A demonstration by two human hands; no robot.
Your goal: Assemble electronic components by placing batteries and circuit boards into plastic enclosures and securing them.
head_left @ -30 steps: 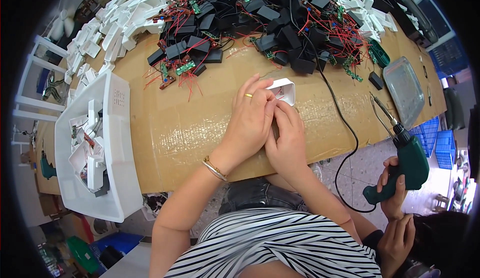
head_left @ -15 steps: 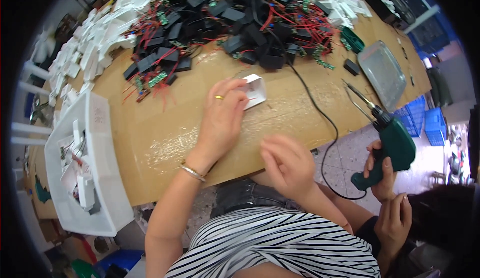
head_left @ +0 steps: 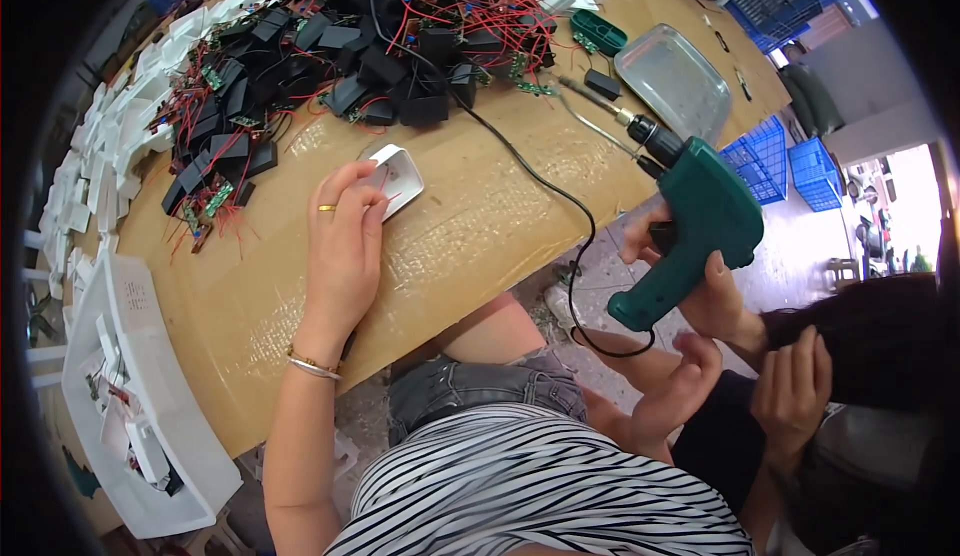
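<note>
My left hand (head_left: 345, 236) rests on the table with its fingers closed on the near left side of a small white plastic housing (head_left: 403, 188). A thin red wire shows inside the housing. My right hand (head_left: 685, 386) is off the table edge, fingers loosely bent and nothing visible in it. Just above it, another person's hand (head_left: 715, 301) grips a dark green soldering gun (head_left: 705, 211) by the handle. The gun's metal tip points up and left over the table. From its handle a black cord (head_left: 545, 188) runs across the tabletop.
Black boxes (head_left: 385, 71) with red wires and green circuit boards are heaped at the back. White housings (head_left: 95, 161) pile along the left. A white bin (head_left: 170, 396) stands front left. A clear tray (head_left: 675, 81) and a green case (head_left: 598, 31) lie back right.
My view has turned right. My right hand has moved right, away from the housing and toward the other person. The soldering gun now lies closer to the table; my left hand keeps the housing.
</note>
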